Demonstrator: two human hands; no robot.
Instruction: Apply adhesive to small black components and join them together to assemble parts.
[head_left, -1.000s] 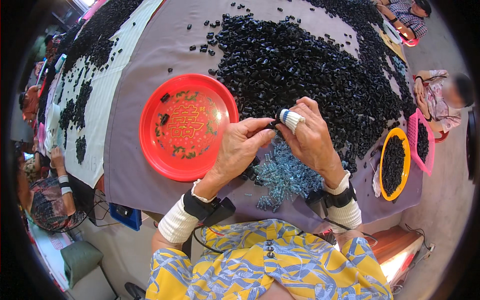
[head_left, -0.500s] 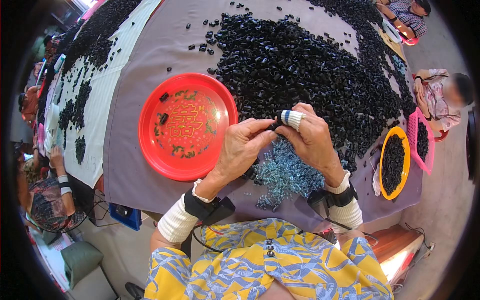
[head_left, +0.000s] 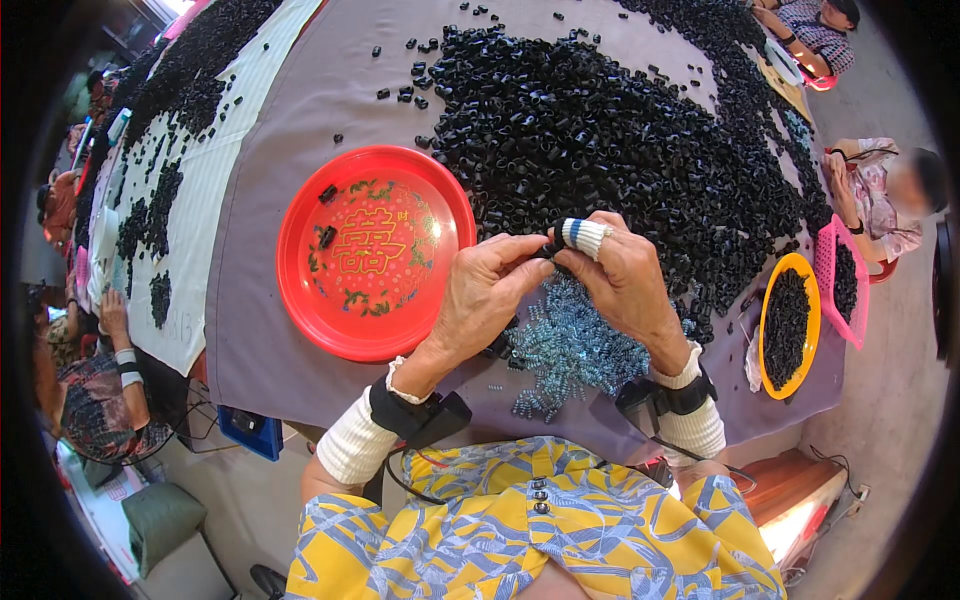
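My left hand (head_left: 485, 295) and my right hand (head_left: 625, 280) meet above the table, fingertips pinched together. Between them is a small black plastic piece (head_left: 552, 246), mostly hidden by the fingers, so its details do not show. A white knitted sleeve with blue stripes (head_left: 583, 235) covers a finger of my right hand. Below my hands lies a heap of small bluish metal springs (head_left: 575, 345). Just beyond spreads a large pile of black plastic clips (head_left: 600, 140). To the left of my left hand is a red round tray (head_left: 300, 300) with two black pieces in it.
On the right stand a yellow oval basin (head_left: 771, 350) and a pink basket (head_left: 826, 270), both holding black parts. A grey-mauve cloth (head_left: 275, 200) covers the table. People sit along the right side and at another parts-covered table on the left. A blue crate (head_left: 250, 432) is below the table's edge.
My hands stay pinched at the same spot, with only slight finger shifts. The seated person at the right has moved their hands a little.
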